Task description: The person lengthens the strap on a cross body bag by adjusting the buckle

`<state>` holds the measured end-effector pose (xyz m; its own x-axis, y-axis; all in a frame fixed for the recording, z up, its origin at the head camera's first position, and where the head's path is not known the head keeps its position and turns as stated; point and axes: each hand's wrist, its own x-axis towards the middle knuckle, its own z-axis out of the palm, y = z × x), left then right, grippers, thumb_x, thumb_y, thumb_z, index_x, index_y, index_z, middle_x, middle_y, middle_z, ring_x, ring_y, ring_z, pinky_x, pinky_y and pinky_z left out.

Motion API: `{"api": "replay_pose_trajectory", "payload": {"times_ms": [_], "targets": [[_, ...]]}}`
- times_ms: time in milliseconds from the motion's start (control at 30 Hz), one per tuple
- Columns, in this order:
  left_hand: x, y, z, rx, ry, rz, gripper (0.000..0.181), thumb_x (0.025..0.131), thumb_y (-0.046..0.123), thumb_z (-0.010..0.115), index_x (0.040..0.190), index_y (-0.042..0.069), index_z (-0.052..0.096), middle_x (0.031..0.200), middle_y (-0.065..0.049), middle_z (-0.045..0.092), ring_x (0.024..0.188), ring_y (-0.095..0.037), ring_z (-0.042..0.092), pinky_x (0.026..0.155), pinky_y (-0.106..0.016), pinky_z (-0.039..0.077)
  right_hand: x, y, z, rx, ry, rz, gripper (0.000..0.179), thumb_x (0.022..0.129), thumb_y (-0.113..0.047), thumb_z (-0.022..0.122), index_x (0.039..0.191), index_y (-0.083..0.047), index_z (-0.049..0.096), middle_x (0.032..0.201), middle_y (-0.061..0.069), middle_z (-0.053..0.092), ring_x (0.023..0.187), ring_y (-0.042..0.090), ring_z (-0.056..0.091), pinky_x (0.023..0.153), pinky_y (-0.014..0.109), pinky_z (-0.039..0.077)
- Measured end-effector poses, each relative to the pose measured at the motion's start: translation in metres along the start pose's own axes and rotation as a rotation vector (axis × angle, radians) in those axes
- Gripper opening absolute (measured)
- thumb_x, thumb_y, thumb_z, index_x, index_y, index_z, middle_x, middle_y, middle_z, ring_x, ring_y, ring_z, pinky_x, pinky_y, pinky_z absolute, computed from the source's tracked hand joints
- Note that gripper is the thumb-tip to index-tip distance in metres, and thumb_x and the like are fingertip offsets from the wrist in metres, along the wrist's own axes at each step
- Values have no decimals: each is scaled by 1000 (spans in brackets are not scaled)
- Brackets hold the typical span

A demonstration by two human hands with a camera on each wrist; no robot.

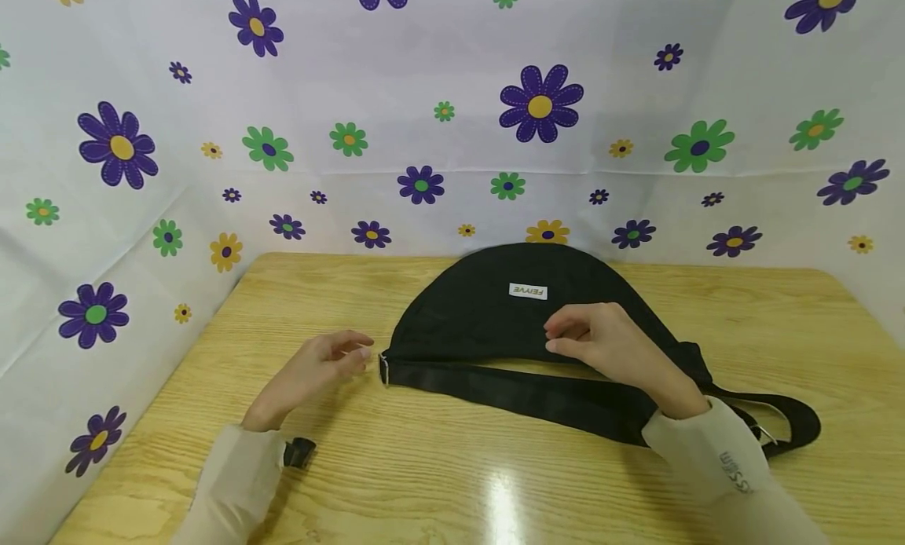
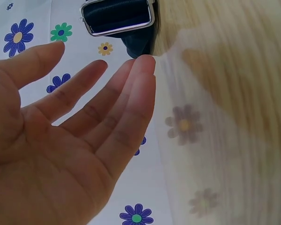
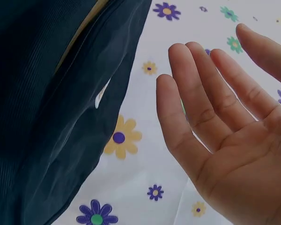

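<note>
A black half-round bag [image 1: 467, 309] lies flat on the table, its white label [image 1: 528, 291] upside down in the head view. Along its straight side runs a wide black strap [image 1: 523, 396], with a metal buckle [image 1: 384, 370] at the left end. My left hand [image 1: 321, 368] hovers just left of that buckle, holding nothing; in the left wrist view its fingers are loosely extended below the buckle [image 2: 122, 16]. Over the bag's lower right part is my right hand [image 1: 611, 345], its fingers relaxed and apart from the cloth of the bag [image 3: 61, 117] in the right wrist view.
The wooden table [image 1: 396, 474] reaches back to a white flowered cloth [image 1: 438, 82] hung behind and at the left. At the right, a loop of strap [image 1: 802, 423] with another metal buckle [image 1: 763, 435] lies beyond my right sleeve [image 1: 714, 451].
</note>
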<state>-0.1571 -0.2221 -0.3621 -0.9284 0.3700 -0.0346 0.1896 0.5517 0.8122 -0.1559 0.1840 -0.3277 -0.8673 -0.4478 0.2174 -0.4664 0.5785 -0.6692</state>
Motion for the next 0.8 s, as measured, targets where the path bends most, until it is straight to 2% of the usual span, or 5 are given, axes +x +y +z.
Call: {"api": "replay_pose_trajectory", "payload": {"times_ms": [200, 533, 800], "targets": [[2, 0, 2, -56, -15, 6, 38, 105, 17, 57, 131, -12, 58, 103, -17, 71, 90, -26, 68, 78, -37, 58, 8, -5, 11, 57, -43, -22, 13, 90, -1, 75, 103, 4, 73, 91, 4, 73, 79, 16, 67, 69, 26, 56], [6, 3, 9, -102, -18, -71, 40, 106, 18, 57, 131, -12, 57, 99, -16, 70, 88, -27, 69, 78, -39, 59, 18, -8, 28, 91, -121, -36, 13, 91, 1, 73, 103, 7, 72, 91, 4, 73, 80, 16, 68, 70, 28, 56], [7, 0, 12, -103, -26, -57, 37, 105, 17, 57, 128, -12, 59, 93, -14, 69, 84, -25, 68, 75, -34, 59, 28, -15, 44, 100, -186, -34, 11, 92, -2, 72, 102, 4, 72, 92, 4, 72, 81, 14, 68, 72, 29, 56]]}}
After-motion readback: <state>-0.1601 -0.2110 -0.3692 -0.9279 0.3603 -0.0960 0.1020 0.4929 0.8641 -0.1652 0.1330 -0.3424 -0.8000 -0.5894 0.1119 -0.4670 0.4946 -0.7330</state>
